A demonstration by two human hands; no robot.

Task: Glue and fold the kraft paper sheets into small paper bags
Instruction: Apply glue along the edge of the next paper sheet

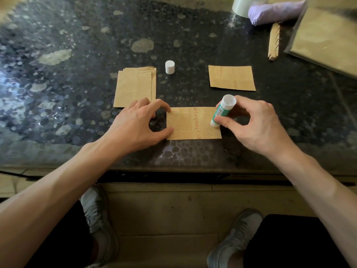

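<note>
Dark speckled stone table (77, 55) filling the frame; at centre the left hand (135, 122) is pinning the kraft sheet (193, 123) by its left edge, fingers spread, while the right hand (257, 124) is pinching the uncapped glue stick (222, 111) against the sheet's right edge, white cap (170, 67) standing above.

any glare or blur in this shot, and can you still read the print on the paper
Head view: window glare washes the stone table at left; top corners smear and bow from the wide lens, blurring the tape roll; the centre kraft sheet stays sharp, its print "Graphing" legible.
</note>
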